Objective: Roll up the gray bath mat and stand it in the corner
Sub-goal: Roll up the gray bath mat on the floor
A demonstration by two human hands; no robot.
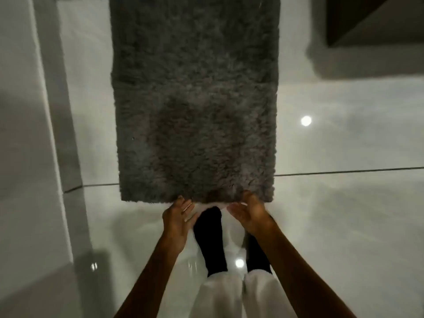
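The gray bath mat [195,106] is shaggy and lies flat and unrolled on the glossy white floor, stretching away from me to the top of the view. My left hand [179,219] is at the mat's near edge, fingers apart, with only its fingertips touching the pile. My right hand [250,214] has its fingers over the near edge and its thumb below it. Between my hands the edge is slightly raised and a strip of white backing shows.
My feet in black socks [212,239] and white trousers stand just behind the mat's near edge. A white wall or cabinet side [27,134] runs along the left. A dark box-like unit [371,19] stands at the upper right. Glossy tile floor [344,214] spreads to the right.
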